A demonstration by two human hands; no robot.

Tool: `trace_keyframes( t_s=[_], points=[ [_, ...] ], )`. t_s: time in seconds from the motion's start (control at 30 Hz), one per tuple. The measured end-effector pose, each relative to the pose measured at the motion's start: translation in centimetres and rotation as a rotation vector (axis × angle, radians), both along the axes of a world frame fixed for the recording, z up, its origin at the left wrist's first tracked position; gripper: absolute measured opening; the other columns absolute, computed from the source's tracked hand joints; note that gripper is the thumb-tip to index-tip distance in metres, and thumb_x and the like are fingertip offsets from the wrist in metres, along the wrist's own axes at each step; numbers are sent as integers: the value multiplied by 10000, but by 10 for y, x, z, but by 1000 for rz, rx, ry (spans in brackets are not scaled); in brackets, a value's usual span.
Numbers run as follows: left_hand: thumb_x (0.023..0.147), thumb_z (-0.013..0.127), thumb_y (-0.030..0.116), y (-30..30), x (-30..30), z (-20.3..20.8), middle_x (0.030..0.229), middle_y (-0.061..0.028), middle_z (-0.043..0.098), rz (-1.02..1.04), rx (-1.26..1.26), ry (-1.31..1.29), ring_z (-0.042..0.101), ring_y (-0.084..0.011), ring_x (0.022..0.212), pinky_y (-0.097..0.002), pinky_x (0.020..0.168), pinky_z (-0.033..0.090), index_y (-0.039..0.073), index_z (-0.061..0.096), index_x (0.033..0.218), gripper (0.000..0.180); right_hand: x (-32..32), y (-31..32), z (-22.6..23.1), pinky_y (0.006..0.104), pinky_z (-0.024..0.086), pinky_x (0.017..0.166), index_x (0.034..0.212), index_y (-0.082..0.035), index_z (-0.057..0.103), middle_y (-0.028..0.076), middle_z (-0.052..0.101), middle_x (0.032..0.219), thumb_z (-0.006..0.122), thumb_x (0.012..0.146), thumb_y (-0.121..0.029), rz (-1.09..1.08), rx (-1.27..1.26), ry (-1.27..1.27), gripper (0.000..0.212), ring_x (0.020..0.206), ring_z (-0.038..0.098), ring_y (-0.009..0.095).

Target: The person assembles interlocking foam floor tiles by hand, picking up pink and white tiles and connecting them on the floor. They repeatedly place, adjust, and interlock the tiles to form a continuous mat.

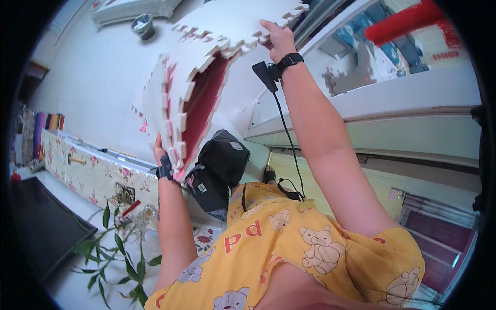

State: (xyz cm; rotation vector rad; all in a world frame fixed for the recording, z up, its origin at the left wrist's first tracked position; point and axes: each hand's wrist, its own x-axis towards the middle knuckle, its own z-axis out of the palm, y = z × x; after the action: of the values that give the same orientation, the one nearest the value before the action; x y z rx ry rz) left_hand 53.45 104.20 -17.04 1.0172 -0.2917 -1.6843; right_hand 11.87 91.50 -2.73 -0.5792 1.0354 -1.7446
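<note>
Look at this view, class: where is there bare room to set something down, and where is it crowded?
Bare: the pale floor, bordered by the bin, the flowered panel and the held foam mats. Crowded: near the left hand, by the black bags, and at lower left, where plant and television stand close.

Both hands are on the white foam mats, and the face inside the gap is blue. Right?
Not blue: the head view shows that face is pinkish red. Left hand and right hand are on the white foam mats.
</note>
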Motion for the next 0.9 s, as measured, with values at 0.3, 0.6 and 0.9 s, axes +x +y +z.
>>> trace_keyframes(
  t_s=[0.3, 0.6, 0.9],
  points=[
    [784, 683, 220, -162, -118, -121, 1030, -169, 645, -616, 26, -1064, 656, -301, 854, -421, 642, 542, -3, 513, 1224, 522, 26, 169, -110, 359, 390, 1005, 1384, -11, 331, 182, 527, 1278, 653, 808, -92, -201, 165, 749, 665, 1165, 523, 253],
    [776, 605, 149, 58, -180, -150, 731, -118, 651, -1918, -519, -1289, 644, -217, 649, -351, 579, 501, 45, 604, 918, 176, -48, 459, -141, 368, 489, 855, 1153, -56, 589, 148, 651, 1087, 562, 866, -225, 591, 526, 928, 335, 972, 627, 302],
    [826, 613, 226, 158, -237, -150, 657, -69, 614, -1932, -784, -1403, 582, -152, 550, -285, 486, 457, 14, 625, 900, 224, -101, 693, -227, 355, 506, 809, 1101, -20, 580, 161, 657, 1000, 585, 858, -208, 46, 696, 814, 308, 923, 641, 282]
  ],
)
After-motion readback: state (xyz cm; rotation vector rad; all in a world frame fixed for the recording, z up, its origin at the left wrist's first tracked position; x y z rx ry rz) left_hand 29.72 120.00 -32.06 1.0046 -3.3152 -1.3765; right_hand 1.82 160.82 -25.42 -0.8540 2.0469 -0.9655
